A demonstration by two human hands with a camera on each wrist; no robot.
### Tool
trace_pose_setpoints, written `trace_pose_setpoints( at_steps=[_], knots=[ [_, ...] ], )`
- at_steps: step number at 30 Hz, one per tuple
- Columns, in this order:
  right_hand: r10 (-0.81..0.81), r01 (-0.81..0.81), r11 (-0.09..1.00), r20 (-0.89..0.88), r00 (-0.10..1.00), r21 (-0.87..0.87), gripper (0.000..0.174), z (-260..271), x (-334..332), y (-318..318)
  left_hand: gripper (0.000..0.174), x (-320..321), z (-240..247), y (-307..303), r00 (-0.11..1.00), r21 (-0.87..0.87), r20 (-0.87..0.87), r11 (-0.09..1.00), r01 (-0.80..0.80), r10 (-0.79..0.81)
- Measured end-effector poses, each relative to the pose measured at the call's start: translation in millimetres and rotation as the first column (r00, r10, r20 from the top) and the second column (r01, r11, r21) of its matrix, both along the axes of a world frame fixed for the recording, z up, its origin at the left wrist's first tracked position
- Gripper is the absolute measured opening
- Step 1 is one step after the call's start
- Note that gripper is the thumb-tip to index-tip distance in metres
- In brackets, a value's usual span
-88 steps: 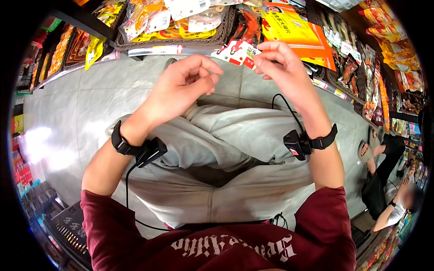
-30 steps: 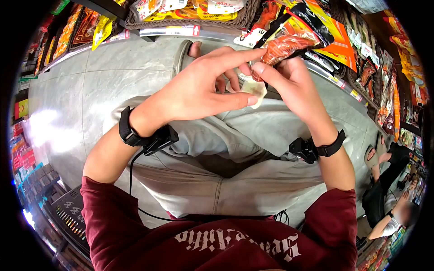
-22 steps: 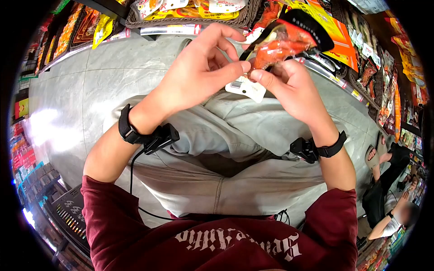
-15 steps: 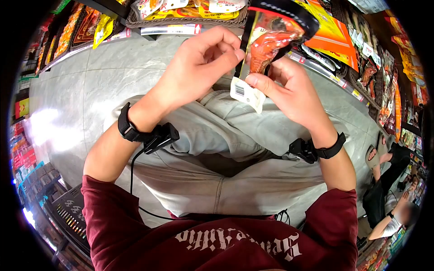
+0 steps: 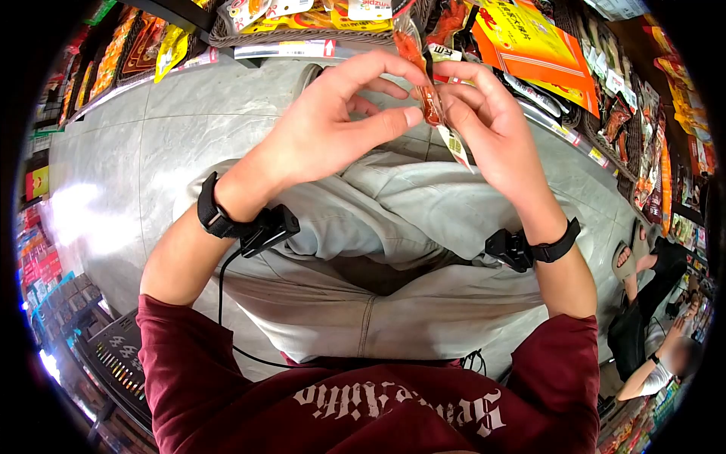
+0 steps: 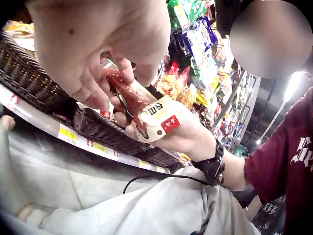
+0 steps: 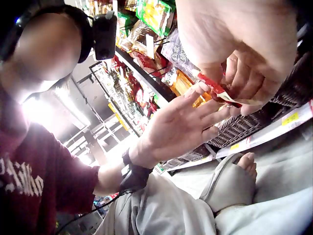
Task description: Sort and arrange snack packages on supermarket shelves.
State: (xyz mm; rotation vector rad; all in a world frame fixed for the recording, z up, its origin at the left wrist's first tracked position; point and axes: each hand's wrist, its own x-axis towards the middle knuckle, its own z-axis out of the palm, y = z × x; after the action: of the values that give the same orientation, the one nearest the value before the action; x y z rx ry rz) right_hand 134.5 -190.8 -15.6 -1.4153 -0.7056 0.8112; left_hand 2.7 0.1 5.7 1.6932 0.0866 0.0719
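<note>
A clear, dark-edged packet of red-brown meat snack point(image 5: 431, 106) stands nearly edge-on between both hands in the head view. From its lower end hangs a cream label point(image 6: 159, 118) with a red square, plain in the left wrist view. My right hand point(image 5: 495, 136) grips the packet, thumb on one side and curled fingers on the other. On the opposite side, my left hand point(image 5: 321, 125) touches the packet with its fingertips. The right wrist view shows the left hand's fingers point(image 7: 188, 100) mostly straight against the packet.
Ahead, a low shelf holds brown wicker baskets point(image 5: 302, 38) of bagged snacks, with a price-tag strip point(image 5: 283, 51) along its edge. A large yellow-orange bag point(image 5: 533, 57) lies beyond my right hand. Grey floor tiles point(image 5: 106, 166) show at left; another person point(image 5: 650, 303) sits at far right.
My right hand has lifted the packet from the shelf by its label end. Both hands have turned it, from its broad face showing to edge-on, and my left fingertips have come onto it.
</note>
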Motion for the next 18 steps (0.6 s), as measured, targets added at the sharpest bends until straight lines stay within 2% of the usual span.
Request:
trace_pose_setpoints(
  at_steps=[1,3,7,9,10,11,13,14,15,17,18],
  knots=[
    [0.0,0.0,1.0,0.0,1.0,0.0,0.034,-0.2,0.1,0.1,0.034,-0.2,-1.2,-0.4,0.998,0.067,0.059,0.998,0.021,-0.025],
    [-0.004,0.003,1.0,0.088,0.996,0.006,0.031,-0.8,0.3,0.0,0.039,-1.5,-0.7,1.6,0.997,0.091,0.049,0.995,0.049,-0.053],
    [-0.023,0.032,0.996,0.113,0.993,-0.08,0.037,7.8,6.7,-3.1,0.054,-1.8,3.1,1.0,0.995,0.162,0.046,0.983,0.085,-0.094],
    [-0.05,0.05,0.999,0.083,0.995,0.003,0.043,7.9,2.4,-0.9,0.058,-4.2,5.2,-1.5,0.994,0.198,0.045,0.976,0.09,-0.101],
    [-0.032,0.034,0.999,-0.034,0.999,0.043,0.047,3.1,0.9,-0.8,0.063,-4.1,5.4,-3.4,0.993,0.228,0.038,0.969,0.097,-0.108],
    [-0.003,0.003,1.0,0.01,1.0,0.009,0.049,6.1,-1.1,-3.5,0.063,-3.0,3.7,-4.7,0.99,0.237,0.05,0.964,0.12,-0.135],
    [-0.074,0.057,0.991,0.137,0.988,0.124,0.048,2.8,-7.0,-5.2,0.067,4.0,4.0,-8.6,0.986,0.266,0.12,0.96,0.082,-0.118],
    [-0.133,0.114,0.989,0.226,0.965,0.096,0.043,7.4,-6.1,-8.6,0.072,8.4,12.5,-11.4,0.985,0.303,0.096,0.946,0.111,-0.147],
    [-0.162,0.144,0.985,0.235,0.958,0.093,0.043,13.3,-2.9,-8.9,0.072,17.0,15.7,-14.3,0.979,0.301,0.106,0.944,0.138,-0.176],
    [-0.157,0.159,0.983,-0.031,0.987,0.092,0.041,24.5,4.2,-9.7,0.075,30.1,25.5,-28.2,0.987,0.179,0.085,0.977,0.117,-0.134],
    [-0.242,0.248,0.939,-0.054,0.969,0.238,0.041,21.4,7.2,-4.2,0.077,43.2,22.2,-33.3,0.977,0.181,0.165,0.978,0.104,-0.134]
  ],
)
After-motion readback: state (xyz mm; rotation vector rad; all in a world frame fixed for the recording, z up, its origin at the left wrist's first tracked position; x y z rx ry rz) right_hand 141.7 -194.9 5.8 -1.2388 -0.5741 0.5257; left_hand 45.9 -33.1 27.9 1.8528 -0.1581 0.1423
